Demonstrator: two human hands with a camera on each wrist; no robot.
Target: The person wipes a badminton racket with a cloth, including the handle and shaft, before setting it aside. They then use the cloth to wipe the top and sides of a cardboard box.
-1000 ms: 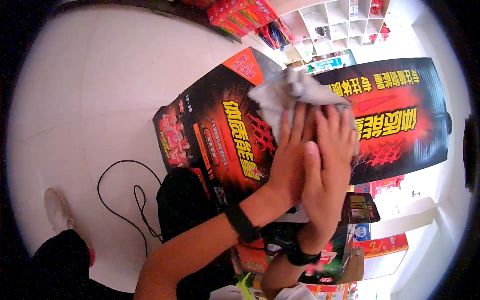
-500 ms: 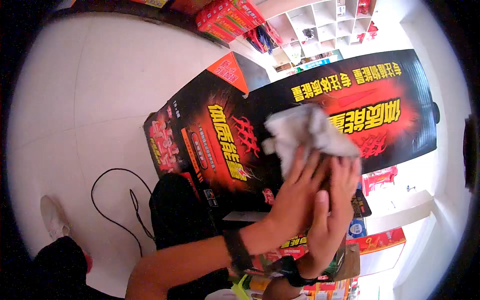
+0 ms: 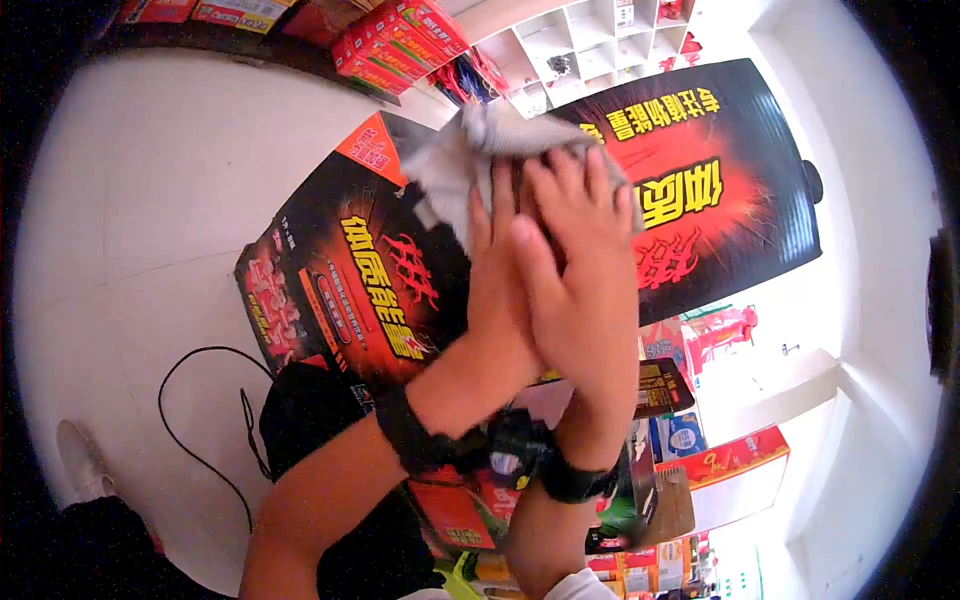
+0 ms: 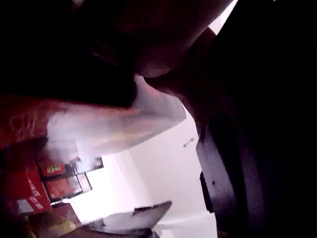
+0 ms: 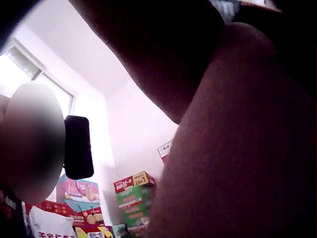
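Both hands lie on a crumpled grey-white cloth (image 3: 455, 155) against a large black carton (image 3: 330, 240) with red and yellow print. My left hand (image 3: 500, 290) rests its extended fingers on the cloth. Partly over it lies my right hand (image 3: 585, 260), its fingers stretched and slightly spread on the cloth, its thumb across the left hand. The cloth covers the fold between the carton's two printed faces, close to its orange-red corner (image 3: 368, 147). Dark skin fills much of both wrist views, and the cloth is hardly visible there.
A tall printed panel (image 3: 740, 130) of the carton extends to the right. A thin black cable (image 3: 165, 400) loops on the pale floor (image 3: 150, 250). Red boxes (image 3: 400, 45) and white cubby shelves (image 3: 590, 45) stand behind. The right wrist view shows stacked cartons (image 5: 133, 198).
Both hands moved the cloth down over the carton, then back up toward the orange-red corner. The carton and surroundings have shifted left in the head view.
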